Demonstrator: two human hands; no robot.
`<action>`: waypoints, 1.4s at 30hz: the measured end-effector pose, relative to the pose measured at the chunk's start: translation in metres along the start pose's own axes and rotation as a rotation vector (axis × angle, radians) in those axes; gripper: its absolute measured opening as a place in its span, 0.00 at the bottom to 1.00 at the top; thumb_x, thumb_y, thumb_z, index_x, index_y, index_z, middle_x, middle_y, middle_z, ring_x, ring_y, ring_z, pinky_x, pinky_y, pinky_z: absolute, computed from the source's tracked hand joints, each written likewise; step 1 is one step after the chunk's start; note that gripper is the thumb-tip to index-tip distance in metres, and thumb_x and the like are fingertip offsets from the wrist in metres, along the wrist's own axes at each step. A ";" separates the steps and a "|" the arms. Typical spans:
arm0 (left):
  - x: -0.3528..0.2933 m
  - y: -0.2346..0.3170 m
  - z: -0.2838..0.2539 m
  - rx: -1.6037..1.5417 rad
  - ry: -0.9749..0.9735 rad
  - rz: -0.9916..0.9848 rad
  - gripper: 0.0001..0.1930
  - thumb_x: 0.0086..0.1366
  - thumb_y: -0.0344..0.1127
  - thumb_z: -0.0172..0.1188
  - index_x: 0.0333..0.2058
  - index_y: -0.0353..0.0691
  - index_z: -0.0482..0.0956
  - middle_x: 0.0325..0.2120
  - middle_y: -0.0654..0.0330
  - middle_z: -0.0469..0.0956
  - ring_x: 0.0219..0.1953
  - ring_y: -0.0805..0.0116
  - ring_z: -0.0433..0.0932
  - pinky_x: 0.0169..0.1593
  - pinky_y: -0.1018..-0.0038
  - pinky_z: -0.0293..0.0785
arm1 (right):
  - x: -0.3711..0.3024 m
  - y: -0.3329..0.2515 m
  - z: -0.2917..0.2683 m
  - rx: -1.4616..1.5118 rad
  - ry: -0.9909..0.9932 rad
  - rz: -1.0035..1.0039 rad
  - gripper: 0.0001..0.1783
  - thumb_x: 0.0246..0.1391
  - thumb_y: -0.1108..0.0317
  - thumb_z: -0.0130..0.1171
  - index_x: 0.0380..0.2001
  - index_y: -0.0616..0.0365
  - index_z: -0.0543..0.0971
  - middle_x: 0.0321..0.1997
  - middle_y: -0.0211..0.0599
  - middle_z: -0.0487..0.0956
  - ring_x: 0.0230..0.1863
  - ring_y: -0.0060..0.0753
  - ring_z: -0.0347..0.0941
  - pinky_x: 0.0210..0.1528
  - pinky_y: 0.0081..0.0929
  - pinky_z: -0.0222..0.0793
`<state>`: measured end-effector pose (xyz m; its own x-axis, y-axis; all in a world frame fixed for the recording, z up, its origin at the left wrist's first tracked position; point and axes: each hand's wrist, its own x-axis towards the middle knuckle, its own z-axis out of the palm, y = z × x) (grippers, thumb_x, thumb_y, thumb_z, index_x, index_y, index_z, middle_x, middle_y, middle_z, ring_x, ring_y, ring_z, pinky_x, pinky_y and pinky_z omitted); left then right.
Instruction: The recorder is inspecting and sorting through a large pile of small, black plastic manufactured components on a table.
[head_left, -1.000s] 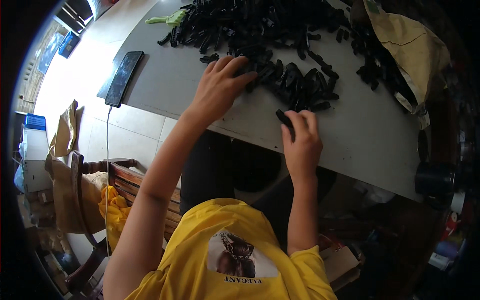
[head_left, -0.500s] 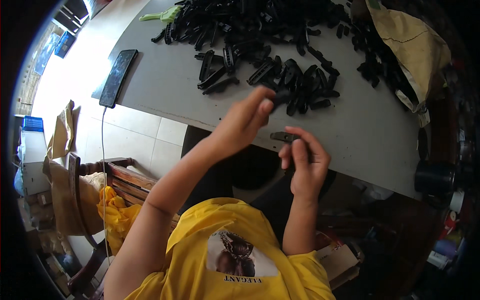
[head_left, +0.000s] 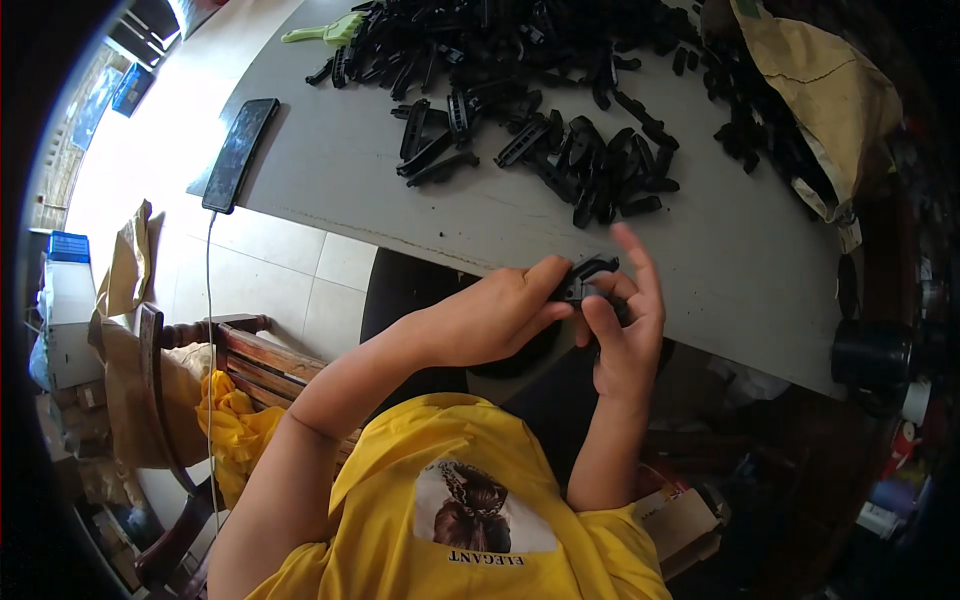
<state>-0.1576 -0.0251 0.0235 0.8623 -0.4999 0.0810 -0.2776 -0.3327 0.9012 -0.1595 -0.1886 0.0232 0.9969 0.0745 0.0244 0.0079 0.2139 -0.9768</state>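
Both my hands meet over the table's near edge, around small black plastic pieces [head_left: 590,278]. My left hand [head_left: 505,310] pinches a piece between thumb and fingers from the left. From the right, my right hand [head_left: 628,330] grips a piece with its thumb and curled fingers, one finger raised. The pieces are pressed together or overlap; fingers hide how they join. Beyond the hands lies a loose cluster of similar curved black plastic parts [head_left: 595,165], some with slotted, hollow sides.
A large heap of black parts [head_left: 480,45] covers the far table [head_left: 330,165], with a green-handled tool [head_left: 325,32] beside it. At left lies a phone [head_left: 240,155] on a cable. A brown paper sack [head_left: 825,80] stands far right. A wooden chair [head_left: 265,365] is at lower left.
My left hand has come back from the cluster toward me, bringing a black piece to the one in my right hand. A finger of the right hand has lifted.
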 end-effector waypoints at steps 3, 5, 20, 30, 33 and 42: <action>-0.005 -0.003 0.004 -0.016 -0.052 -0.023 0.15 0.64 0.34 0.48 0.45 0.32 0.60 0.23 0.42 0.72 0.30 0.38 0.70 0.30 0.59 0.66 | -0.001 0.010 -0.009 0.075 -0.084 0.120 0.19 0.48 0.61 0.65 0.36 0.62 0.73 0.25 0.26 0.71 0.16 0.15 0.60 0.17 0.11 0.53; -0.009 -0.004 0.005 -0.073 -0.063 -0.061 0.14 0.64 0.36 0.49 0.44 0.33 0.64 0.24 0.45 0.73 0.28 0.42 0.72 0.30 0.60 0.67 | -0.001 0.015 -0.011 0.067 -0.064 0.124 0.15 0.48 0.64 0.63 0.33 0.62 0.72 0.26 0.28 0.71 0.17 0.16 0.62 0.19 0.13 0.55; -0.006 -0.044 -0.050 0.710 0.627 -0.217 0.16 0.55 0.39 0.62 0.38 0.38 0.69 0.32 0.54 0.72 0.34 0.56 0.73 0.35 0.66 0.70 | 0.068 0.007 -0.052 -1.471 0.093 -0.300 0.12 0.48 0.71 0.58 0.39 0.59 0.77 0.40 0.41 0.76 0.37 0.40 0.75 0.40 0.29 0.70; 0.000 0.005 -0.002 0.056 0.157 -0.070 0.21 0.61 0.36 0.56 0.49 0.33 0.62 0.38 0.44 0.71 0.41 0.43 0.71 0.44 0.64 0.68 | 0.013 -0.015 -0.016 -0.576 -0.179 -0.152 0.12 0.42 0.74 0.66 0.31 0.64 0.76 0.28 0.34 0.77 0.26 0.22 0.73 0.30 0.18 0.67; -0.002 0.008 -0.001 0.090 0.148 -0.030 0.21 0.61 0.33 0.54 0.51 0.32 0.61 0.39 0.43 0.71 0.42 0.43 0.70 0.44 0.64 0.68 | 0.005 -0.012 -0.016 -0.343 -0.120 0.001 0.10 0.44 0.74 0.65 0.29 0.64 0.75 0.26 0.31 0.75 0.23 0.18 0.70 0.27 0.15 0.65; -0.010 0.006 0.007 0.141 0.133 0.006 0.22 0.61 0.34 0.54 0.50 0.30 0.60 0.38 0.40 0.71 0.38 0.41 0.73 0.39 0.62 0.71 | -0.008 -0.001 -0.008 -0.009 -0.010 0.086 0.27 0.40 0.75 0.69 0.42 0.60 0.66 0.30 0.35 0.75 0.24 0.21 0.69 0.24 0.16 0.66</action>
<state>-0.1707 -0.0275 0.0257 0.9060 -0.3956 0.1504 -0.3318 -0.4433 0.8327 -0.1666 -0.1973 0.0227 0.9931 0.1020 -0.0578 -0.0772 0.1978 -0.9772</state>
